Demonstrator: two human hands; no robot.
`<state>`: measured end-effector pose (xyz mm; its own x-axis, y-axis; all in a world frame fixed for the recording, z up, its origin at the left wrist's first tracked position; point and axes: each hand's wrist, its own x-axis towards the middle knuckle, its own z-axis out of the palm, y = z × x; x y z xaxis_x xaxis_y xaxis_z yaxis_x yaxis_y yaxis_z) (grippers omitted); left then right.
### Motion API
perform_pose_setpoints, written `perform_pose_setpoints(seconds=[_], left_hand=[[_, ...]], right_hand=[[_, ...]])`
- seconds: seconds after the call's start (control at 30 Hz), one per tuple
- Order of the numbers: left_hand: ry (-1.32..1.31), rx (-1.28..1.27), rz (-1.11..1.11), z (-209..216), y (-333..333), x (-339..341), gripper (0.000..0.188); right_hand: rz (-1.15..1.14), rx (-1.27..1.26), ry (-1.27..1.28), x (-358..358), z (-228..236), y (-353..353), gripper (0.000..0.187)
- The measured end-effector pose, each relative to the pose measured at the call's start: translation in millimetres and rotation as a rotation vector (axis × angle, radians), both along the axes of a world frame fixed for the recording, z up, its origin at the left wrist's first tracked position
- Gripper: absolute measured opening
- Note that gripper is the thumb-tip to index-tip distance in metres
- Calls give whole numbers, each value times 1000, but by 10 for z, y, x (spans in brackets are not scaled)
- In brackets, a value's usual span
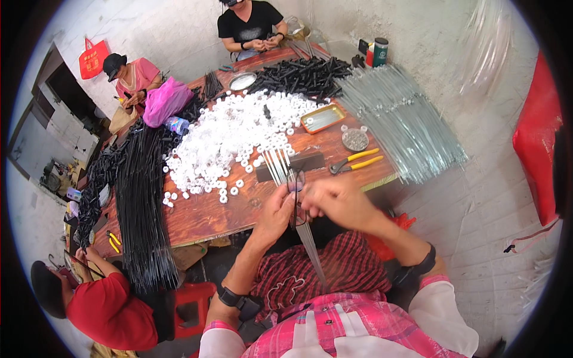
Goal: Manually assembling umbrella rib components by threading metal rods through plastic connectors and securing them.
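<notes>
My left hand [277, 210] is closed around a bundle of thin pale rods [309, 247], just beyond the table's near edge. The rods' upper ends rest over a dark bar [305, 162] on the table, and their lower ends hang toward my lap. Beside it, my right hand [337, 201] has its fingers curled in a pinch against the bundle; what they hold is hidden. A thin black loop [292, 218] shows between the two hands. White rings [234, 191] lie nearest my left hand, and yellow-handled pliers [358, 161] lie past my right.
The wooden table [256, 206] bears a heap of white rings, long black strips [143, 197], black pieces [298, 77], clear rods [406, 119], a tray [323, 118] and a small dish [355, 139]. Co-workers sit left and across. A red stool [194, 304] stands at left.
</notes>
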<state>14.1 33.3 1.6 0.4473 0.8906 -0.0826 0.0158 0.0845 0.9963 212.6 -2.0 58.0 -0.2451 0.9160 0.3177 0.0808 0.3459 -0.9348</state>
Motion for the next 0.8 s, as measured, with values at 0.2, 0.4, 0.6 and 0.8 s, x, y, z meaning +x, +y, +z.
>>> perform_pose_setpoints(seconds=[0.2,0.4,0.6,0.8], left_hand=[[-164,-231,-257,318,7,-323,36],[-128,-346,-469,325,13,-403,46],[-197,-259,-156,362,12,-377,45],[95,82,-212,577,-183,-290,15]], right_hand=[[-76,28,41,153,61,286,23],[111,107,-181,193,-82,311,17],[-10,79,-193,181,156,248,14],[-124,279,-378,158,285,144,15]])
